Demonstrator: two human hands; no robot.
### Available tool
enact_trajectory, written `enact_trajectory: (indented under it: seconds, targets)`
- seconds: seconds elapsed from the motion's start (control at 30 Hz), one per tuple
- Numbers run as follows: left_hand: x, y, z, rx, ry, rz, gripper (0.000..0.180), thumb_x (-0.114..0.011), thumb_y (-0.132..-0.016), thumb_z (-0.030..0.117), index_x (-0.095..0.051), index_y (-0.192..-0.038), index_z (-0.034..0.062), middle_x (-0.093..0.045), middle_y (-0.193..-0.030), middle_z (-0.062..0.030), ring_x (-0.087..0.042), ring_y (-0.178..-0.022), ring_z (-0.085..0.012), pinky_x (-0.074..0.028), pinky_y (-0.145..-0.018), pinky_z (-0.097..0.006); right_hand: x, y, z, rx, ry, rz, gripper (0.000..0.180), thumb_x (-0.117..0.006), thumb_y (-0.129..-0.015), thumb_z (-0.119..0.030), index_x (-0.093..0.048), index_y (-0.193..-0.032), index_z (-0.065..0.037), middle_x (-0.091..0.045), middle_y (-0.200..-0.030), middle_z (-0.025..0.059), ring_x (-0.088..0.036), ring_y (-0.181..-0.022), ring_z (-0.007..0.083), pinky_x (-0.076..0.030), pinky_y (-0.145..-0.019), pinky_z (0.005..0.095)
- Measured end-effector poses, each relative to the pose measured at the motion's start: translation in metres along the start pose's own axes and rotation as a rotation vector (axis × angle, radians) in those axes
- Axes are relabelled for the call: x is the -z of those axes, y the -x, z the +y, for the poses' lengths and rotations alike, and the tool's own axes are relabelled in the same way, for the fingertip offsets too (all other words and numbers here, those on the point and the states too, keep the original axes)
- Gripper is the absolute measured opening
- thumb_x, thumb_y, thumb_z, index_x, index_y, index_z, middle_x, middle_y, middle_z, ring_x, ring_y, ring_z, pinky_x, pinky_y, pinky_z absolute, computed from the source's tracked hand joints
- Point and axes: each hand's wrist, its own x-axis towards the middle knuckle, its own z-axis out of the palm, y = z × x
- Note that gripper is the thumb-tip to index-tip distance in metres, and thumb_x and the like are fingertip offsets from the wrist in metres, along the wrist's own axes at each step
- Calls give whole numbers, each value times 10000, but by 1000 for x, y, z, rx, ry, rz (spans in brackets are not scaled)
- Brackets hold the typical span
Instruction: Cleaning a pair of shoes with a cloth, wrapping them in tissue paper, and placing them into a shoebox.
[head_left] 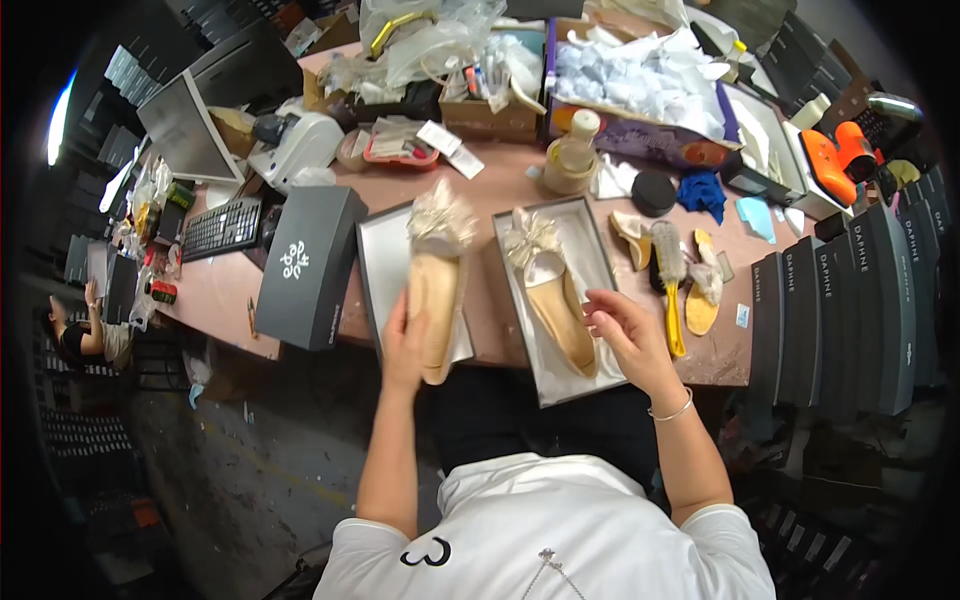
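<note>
A beige shoe [433, 300] with a large pale bow at its far end is in my left hand [403, 345]. My fingers grip its left side, above a shallow grey-white box half [378, 250]. A matching beige shoe [562, 315] lies in the open shoebox [545, 388] to the right, its pale bow toward the far end. My right hand [630, 340] hovers at the right edge of that box, fingers apart and loosely curled, with nothing visible in them.
A dark grey shoebox [312, 265] lies at the left. Right are a yellow-handled brush [670, 285], shoe pads [703, 310], a black round lid [654, 192] and standing shoeboxes [835, 310]. Behind stand a pump bottle [571, 160] and a carton [640, 140] of crumpled paper.
</note>
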Motion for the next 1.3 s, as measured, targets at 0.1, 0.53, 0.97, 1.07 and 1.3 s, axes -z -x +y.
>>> enact_trajectory:
  seconds: [0.1,0.53,0.97,1.07,1.3]
  targets:
    - [-57,38,34,-117,129,-158,512,-459,-933,117,-366,-1407,-53,-486,-1364,-118,-464,-1240,-181,-342,-1056,-309,-22,17,-3,25,-309,-249,629,-562,-959,-158,-236,-1475,-8,-466,-1354,138,-443,-1246,197,-363,-1034,331]
    - [-142,84,-16,664,493,-87,544,-545,-939,187,-346,-1404,-14,-434,-1385,-102,-396,-1297,-214,-226,-1132,-387,57,66,21,76,-681,427,549,-515,-969,-148,-292,-1437,31,-497,-1339,123,-522,-1192,173,-435,-995,312]
    - [-145,64,13,288,410,-261,510,-410,-891,151,-406,-1368,-31,-546,-1224,-108,-521,-1120,-182,-383,-987,-300,61,81,35,-15,-672,266,557,-506,-917,-171,-353,-1405,51,-527,-1288,111,-534,-1123,134,-427,-961,272]
    - [-118,77,27,214,294,-362,541,-408,-894,176,-389,-1386,-49,-530,-1269,-113,-510,-1152,-176,-378,-998,-295,54,87,29,-95,-659,180,579,-514,-875,-291,-422,-1340,43,-583,-1156,87,-569,-1008,124,-462,-872,257]
    - [-72,108,11,31,29,-272,575,-464,-867,124,-372,-1403,-63,-505,-1331,-141,-484,-1214,-193,-342,-1048,-301,34,110,61,-112,-531,103,605,-520,-877,-229,-381,-1399,46,-542,-1280,113,-521,-1145,164,-398,-985,289]
